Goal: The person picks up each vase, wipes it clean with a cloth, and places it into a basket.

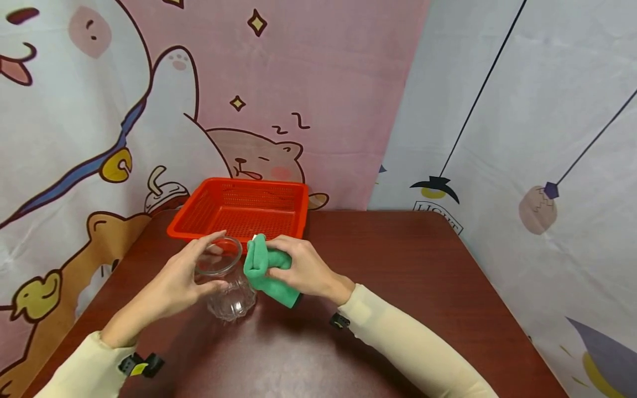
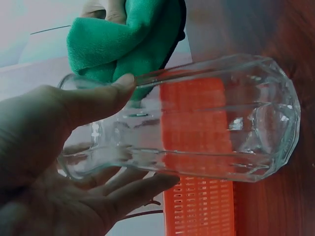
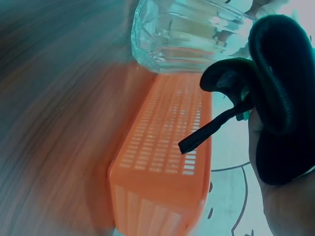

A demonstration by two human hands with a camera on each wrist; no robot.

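A clear, ribbed glass vase (image 1: 233,296) stands tilted a little near the table's middle left, its wide rim toward me. My left hand (image 1: 186,276) holds it near the neck, thumb on one side and fingers round the other, as the left wrist view shows. Just right of the rim, my right hand (image 1: 303,268) grips a folded green cloth (image 1: 271,276) between thumb and fingers. In the left wrist view the cloth (image 2: 123,42) overlaps the vase's mouth. A dark edge strip of the cloth hangs down in the right wrist view.
Behind the vase, a red perforated plastic basket (image 1: 239,213) sits at the back of the dark brown table (image 1: 388,265). A printed cartoon curtain (image 1: 338,99) hangs along the table's back and sides.
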